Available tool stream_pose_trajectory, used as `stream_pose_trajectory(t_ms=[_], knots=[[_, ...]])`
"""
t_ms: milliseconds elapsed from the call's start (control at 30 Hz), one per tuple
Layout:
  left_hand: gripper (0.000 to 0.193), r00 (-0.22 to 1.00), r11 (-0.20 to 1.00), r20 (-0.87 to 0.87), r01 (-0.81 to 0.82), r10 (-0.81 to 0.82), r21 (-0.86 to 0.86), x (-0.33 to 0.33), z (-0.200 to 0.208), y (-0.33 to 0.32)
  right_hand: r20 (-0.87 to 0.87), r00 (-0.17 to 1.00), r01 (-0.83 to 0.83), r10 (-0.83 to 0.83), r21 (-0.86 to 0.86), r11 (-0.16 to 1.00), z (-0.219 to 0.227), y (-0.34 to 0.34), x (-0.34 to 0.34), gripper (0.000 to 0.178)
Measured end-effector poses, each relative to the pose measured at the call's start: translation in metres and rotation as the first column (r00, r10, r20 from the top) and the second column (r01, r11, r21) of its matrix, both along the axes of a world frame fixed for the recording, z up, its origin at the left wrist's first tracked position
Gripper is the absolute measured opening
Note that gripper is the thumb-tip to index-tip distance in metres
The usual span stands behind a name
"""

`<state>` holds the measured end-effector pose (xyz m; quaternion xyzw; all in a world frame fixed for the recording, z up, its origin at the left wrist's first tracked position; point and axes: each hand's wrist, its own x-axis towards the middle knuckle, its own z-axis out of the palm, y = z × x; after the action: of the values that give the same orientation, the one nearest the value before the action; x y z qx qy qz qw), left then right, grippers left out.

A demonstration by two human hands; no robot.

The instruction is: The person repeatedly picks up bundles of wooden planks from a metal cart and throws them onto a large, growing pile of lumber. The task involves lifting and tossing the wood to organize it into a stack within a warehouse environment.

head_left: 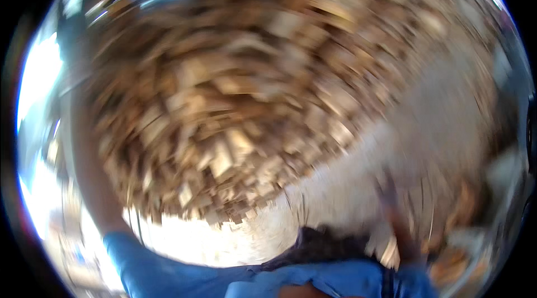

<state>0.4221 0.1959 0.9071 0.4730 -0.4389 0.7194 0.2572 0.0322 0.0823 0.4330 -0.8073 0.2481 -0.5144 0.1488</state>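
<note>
A large heap of small cut wood pieces fills the middle and top of the view, smeared by motion. My left arm reaches up along the heap's left side. At its end my left hand is too blurred to show its fingers or anything in them. Lower right, my right hand hangs over the pale ground beside the heap. Its fingers look apart, and I see nothing held in it. A pale piece of wood shows close to my right forearm.
Pale, dusty ground curves around the heap's right and near sides. Brownish, blurred objects lie at the lower right. Bright light washes out the left edge.
</note>
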Motion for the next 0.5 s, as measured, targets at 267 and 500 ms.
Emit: stream_pose_trajectory(t_ms=[267, 500], knots=[[0.071, 0.858, 0.972, -0.463, -0.158, 0.223, 0.174, 0.01, 0.006, 0.055, -0.256, 0.966, 0.089, 0.028, 0.435, 0.896, -0.137, 0.063, -0.089, 0.055], [0.077, 0.725, 0.884, -0.507, -0.409, 0.466, 0.227, 0.033, -0.05, 0.087, -0.372, 0.911, 0.103, 0.177, 0.621, 0.777, -0.196, 0.076, -0.089, 0.052]])
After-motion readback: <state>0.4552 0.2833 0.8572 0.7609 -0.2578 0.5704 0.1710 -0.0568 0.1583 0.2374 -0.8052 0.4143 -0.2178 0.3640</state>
